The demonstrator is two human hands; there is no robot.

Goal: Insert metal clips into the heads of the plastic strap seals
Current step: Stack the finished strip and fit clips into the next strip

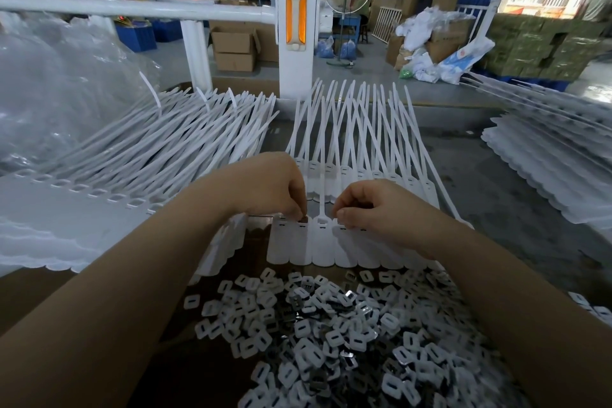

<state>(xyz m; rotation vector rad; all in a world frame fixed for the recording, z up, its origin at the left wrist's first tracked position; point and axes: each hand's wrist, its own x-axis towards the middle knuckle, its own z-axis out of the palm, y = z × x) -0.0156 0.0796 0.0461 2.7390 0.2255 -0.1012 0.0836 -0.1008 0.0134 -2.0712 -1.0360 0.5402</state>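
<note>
Left hand (275, 189) pinches a clip (303, 219) at a seal head in the strap row (318, 242) at 12 o'clock of the clip pile (331, 325); right hand (374, 205) pinches the row edge; seat it square, press flush.

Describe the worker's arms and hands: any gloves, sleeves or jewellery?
Both are bare. The left hand and right hand wear no gloves, and no rings, watch or bracelets show. Both forearms are uncovered as far as the picture's edge, so no sleeve is in view. No markings or bandages can be seen.
</note>
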